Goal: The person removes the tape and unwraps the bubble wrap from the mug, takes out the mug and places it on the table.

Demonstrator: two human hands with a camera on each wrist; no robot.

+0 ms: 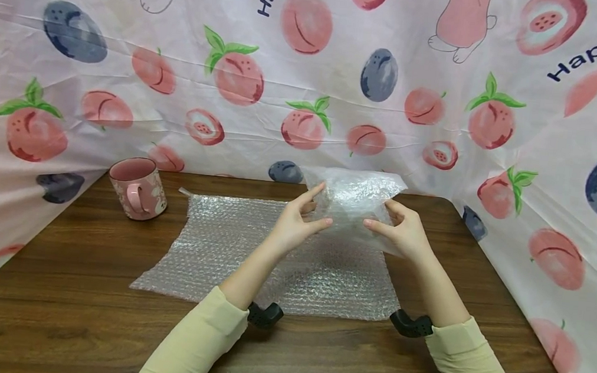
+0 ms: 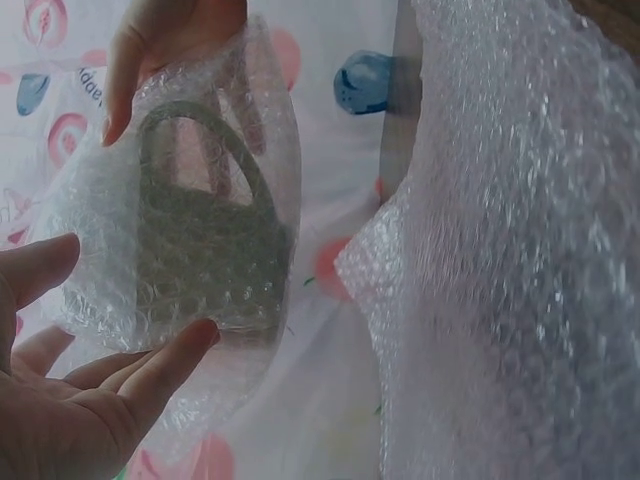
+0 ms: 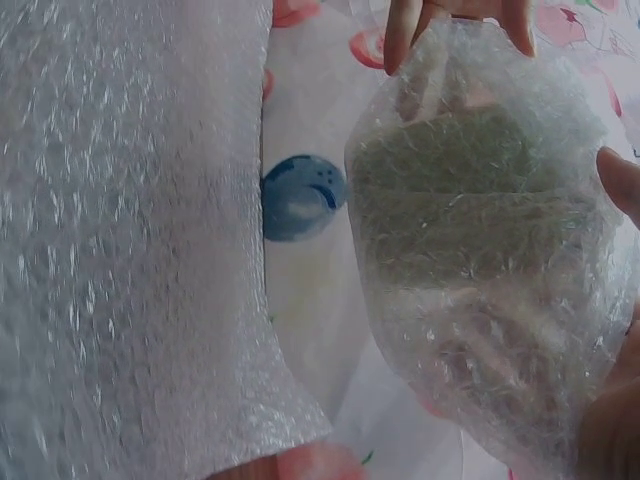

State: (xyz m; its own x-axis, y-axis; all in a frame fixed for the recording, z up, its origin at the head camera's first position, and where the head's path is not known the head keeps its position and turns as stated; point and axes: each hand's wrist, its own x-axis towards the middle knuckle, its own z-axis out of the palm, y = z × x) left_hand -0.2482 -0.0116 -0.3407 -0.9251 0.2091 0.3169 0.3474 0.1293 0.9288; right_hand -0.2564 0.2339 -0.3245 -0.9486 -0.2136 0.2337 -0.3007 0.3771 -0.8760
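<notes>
A grey-green mug (image 2: 205, 250) shows through a layer of bubble wrap (image 1: 359, 189), its looped handle plain in the left wrist view. Both hands hold this bundle up above the far part of the table. My left hand (image 1: 295, 225) grips its left side, thumb toward me and fingers behind. From the other side my right hand (image 1: 407, 228) grips it, thumb on the near face. Loose wrap flares out past the mug at the top and at the right. Beneath the hands, a large sheet of bubble wrap (image 1: 229, 251) lies flat on the table.
At the back left of the brown wooden table (image 1: 80, 309) stands a pink mug (image 1: 140, 190) with a floral pattern, upright. A fruit-printed cloth (image 1: 250, 129) hangs behind the table and along its sides.
</notes>
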